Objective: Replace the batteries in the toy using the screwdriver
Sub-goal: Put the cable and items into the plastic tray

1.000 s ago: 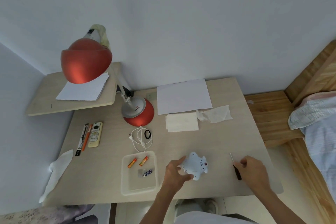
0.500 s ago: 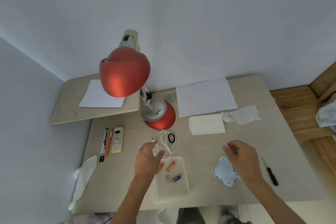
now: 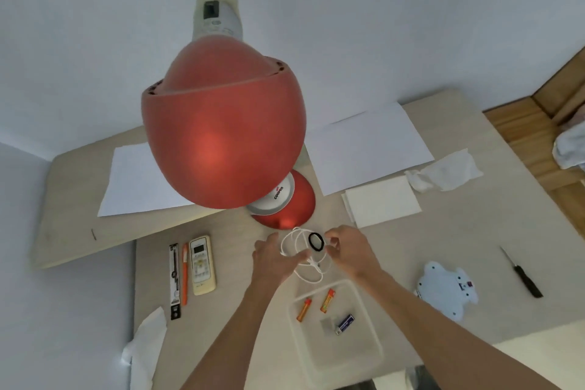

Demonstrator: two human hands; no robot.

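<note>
Both hands, left [image 3: 274,258] & right [image 3: 347,252], pinch the white cable [image 3: 304,258]; toy [image 3: 444,293], screwdriver [image 3: 522,274], batteries [image 3: 327,301] in tray [image 3: 364,345] lie untouched. Swap apparently not begun.

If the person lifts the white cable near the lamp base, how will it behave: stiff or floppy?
The white cable lies in loose, uneven loops, so it is probably floppy and would sag or uncoil when lifted. It looks thin, so likely light. The black ring lies among its loops and may get dragged along.
</note>
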